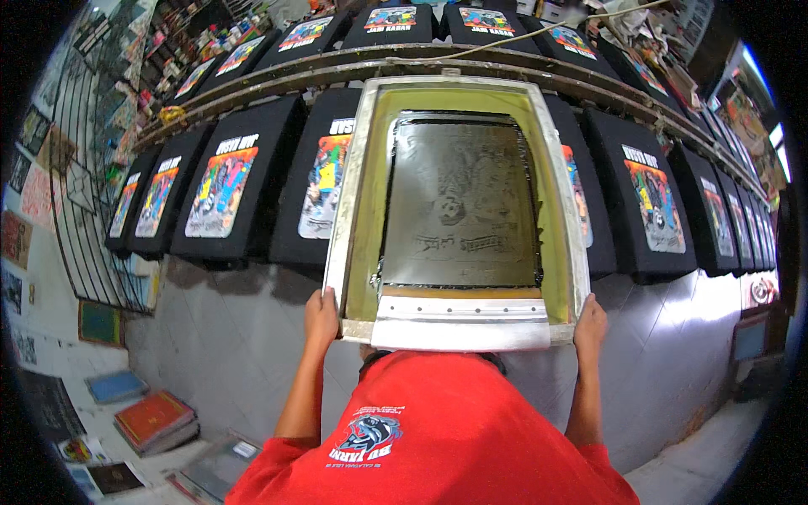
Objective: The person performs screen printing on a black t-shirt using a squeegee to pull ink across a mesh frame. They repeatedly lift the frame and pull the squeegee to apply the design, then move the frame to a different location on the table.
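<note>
My left hand (pixel 320 316) grips the near left corner of a screen-printing frame (pixel 348 202), its fingers closed on the side rail. On the opposite side my right hand (pixel 591 320) is closed round the near right corner. The frame has pale, worn rails and yellow-green mesh, with a dark ink-coated rectangle (pixel 459 202) showing a faint design. Along its near end lies a wide squeegee (pixel 461 324) with a metal holder; neither hand touches it. Behind and partly under the frame, a black T-shirt (pixel 290 227) with a colourful print is partly hidden.
Black shirts with colourful prints, such as one shirt (pixel 644 198) at right, line the near row. Beyond a long wooden rail (pixel 278 80) runs another row with a printed shirt (pixel 391 25). Frames and a red stack (pixel 156 421) sit at lower left, near a wire rack (pixel 80 194).
</note>
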Demonstrator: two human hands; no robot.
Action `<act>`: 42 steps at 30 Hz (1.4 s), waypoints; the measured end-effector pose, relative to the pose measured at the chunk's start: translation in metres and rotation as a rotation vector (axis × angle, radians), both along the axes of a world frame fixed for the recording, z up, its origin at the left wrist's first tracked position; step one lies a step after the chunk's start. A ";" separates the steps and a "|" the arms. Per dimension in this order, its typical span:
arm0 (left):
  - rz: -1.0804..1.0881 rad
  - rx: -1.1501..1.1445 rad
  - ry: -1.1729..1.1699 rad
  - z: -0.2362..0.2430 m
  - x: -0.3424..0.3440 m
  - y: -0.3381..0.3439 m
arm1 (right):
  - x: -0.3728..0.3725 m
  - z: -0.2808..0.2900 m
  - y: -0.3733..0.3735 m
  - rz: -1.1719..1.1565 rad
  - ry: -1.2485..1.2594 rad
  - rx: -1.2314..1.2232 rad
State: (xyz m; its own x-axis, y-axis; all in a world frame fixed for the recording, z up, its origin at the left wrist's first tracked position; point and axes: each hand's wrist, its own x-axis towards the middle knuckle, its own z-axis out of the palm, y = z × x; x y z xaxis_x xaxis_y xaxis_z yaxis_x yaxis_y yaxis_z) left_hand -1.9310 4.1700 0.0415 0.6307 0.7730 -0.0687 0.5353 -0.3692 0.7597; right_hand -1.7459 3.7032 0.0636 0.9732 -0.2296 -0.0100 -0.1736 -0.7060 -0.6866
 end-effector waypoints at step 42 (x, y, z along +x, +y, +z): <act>0.018 0.160 0.074 -0.055 -0.037 0.259 | -0.035 -0.066 0.254 -0.061 0.041 0.009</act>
State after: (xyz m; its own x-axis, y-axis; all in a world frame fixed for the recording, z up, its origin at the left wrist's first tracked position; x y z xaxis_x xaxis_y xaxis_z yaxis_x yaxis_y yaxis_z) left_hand -1.9681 4.4288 -0.0140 0.6148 0.7886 0.0105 0.5951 -0.4725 0.6500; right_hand -1.7808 3.9573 -0.0022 0.9563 -0.2879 -0.0518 -0.2439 -0.6869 -0.6846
